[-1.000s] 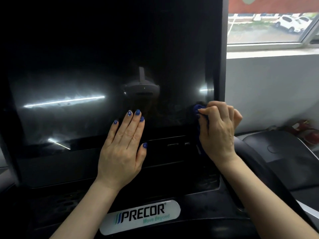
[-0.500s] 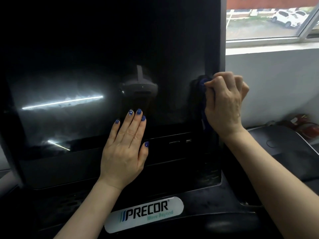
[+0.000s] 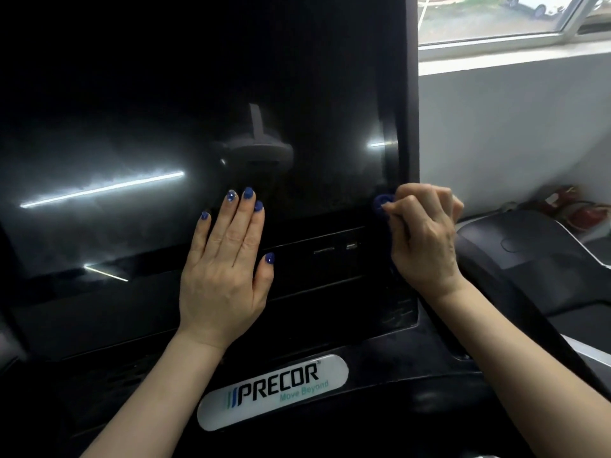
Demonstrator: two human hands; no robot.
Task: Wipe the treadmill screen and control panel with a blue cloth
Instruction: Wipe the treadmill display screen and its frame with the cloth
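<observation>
The tall black treadmill screen (image 3: 165, 110) fills most of the head view, glossy and reflecting ceiling lights. Below it runs the dark control panel (image 3: 330, 259) with small slots. My left hand (image 3: 224, 269) lies flat, fingers together, across the screen's lower edge and the panel. My right hand (image 3: 423, 239) is closed around a blue cloth (image 3: 380, 204) and presses it against the screen's lower right corner. Only a small bunched part of the cloth shows past my fingers.
A white PRECOR badge (image 3: 274, 388) sits on the console below the panel. A neighbouring treadmill's black console (image 3: 529, 259) stands to the right, with a red object (image 3: 588, 213) behind it. A grey wall (image 3: 512, 127) and window (image 3: 496, 14) lie beyond.
My right hand with the cloth went up along the screen's right edge, then came back down to the lower right corner. My left hand has stayed flat in the same place.
</observation>
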